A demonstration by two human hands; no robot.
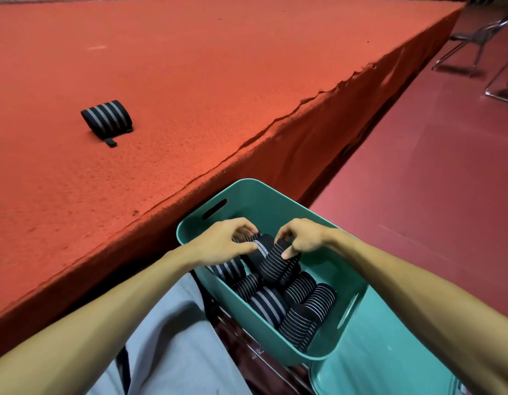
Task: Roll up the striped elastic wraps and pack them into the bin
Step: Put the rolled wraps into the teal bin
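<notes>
A teal plastic bin (255, 195) stands beside the red table, holding several rolled black wraps with grey stripes (301, 309). Both hands are inside its far end. My left hand (224, 240) pinches a rolled striped wrap (262, 249) with thumb and curled fingers. My right hand (301, 236) grips the neighbouring rolled wrap (275, 266) on top of the pile, thumb pressed against its side. One more rolled striped wrap (107, 118) lies alone on the table at the left, its black tab end sticking out.
The red carpeted table (190, 81) fills the upper left, its edge running diagonally just left of the bin. A second teal container (383, 360) sits under the bin at lower right. Metal chairs (475, 44) stand on the dark red floor at upper right.
</notes>
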